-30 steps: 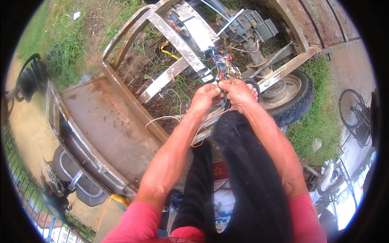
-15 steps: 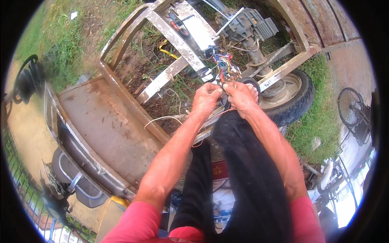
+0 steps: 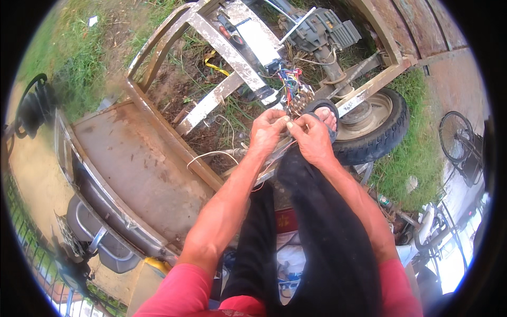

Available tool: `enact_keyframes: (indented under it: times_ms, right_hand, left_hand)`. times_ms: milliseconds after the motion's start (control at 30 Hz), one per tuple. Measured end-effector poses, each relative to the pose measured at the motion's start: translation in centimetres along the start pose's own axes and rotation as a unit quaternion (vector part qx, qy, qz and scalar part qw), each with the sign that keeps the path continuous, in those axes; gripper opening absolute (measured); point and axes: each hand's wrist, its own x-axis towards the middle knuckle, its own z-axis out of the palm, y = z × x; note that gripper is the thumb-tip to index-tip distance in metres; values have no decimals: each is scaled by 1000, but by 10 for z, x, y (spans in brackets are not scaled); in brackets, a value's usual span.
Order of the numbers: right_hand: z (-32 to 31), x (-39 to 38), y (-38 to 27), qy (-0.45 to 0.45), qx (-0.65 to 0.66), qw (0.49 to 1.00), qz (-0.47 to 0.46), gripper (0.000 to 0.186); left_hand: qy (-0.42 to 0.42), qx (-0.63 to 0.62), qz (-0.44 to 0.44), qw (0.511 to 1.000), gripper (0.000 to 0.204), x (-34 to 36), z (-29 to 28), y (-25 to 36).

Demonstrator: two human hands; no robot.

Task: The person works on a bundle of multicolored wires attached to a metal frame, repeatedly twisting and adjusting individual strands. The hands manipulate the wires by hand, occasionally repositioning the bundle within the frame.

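My left hand (image 3: 266, 131) and my right hand (image 3: 312, 138) are closed in pinches, thumbs and fingertips meeting just above my black-trousered knee. A thin pinkish wire (image 3: 277, 153) runs up to my fingers, which mostly hide its end. Right beyond the fingertips lies a bundle of coloured wires (image 3: 289, 82) with a cluster of brownish connectors (image 3: 301, 100). The bundle comes from a white finned box (image 3: 257, 39) on the worn metal frame (image 3: 224, 47). A pale wire (image 3: 211, 154) curves past my left forearm.
My sandalled foot (image 3: 326, 113) rests beside the wheel (image 3: 377, 127). A grey motor and axle housing (image 3: 319, 31) lies beyond. On the left is a rusty floor panel (image 3: 140, 158); a bicycle (image 3: 459, 142) stands at far right. Grass and soil show through the frame.
My fingertips have dropped slightly toward me, away from the connectors. My right hand has turned and lowered, uncovering more of the connector cluster and my sandalled foot.
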Motion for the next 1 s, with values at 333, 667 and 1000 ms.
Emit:
enact_keyframes:
  times_ms: [333,667,1000]
  right_hand:
    - [8,4,2,97,0,995,-37,38]
    - [6,9,1,58,4,998,7,39]
    - [16,11,13,98,-20,992,-75,29]
  left_hand:
    - [-35,-74,-68,994,18,-4,-4,8]
    - [-56,-21,-83,995,17,1,-5,22]
    - [-30,3,-73,997,16,4,-3,26]
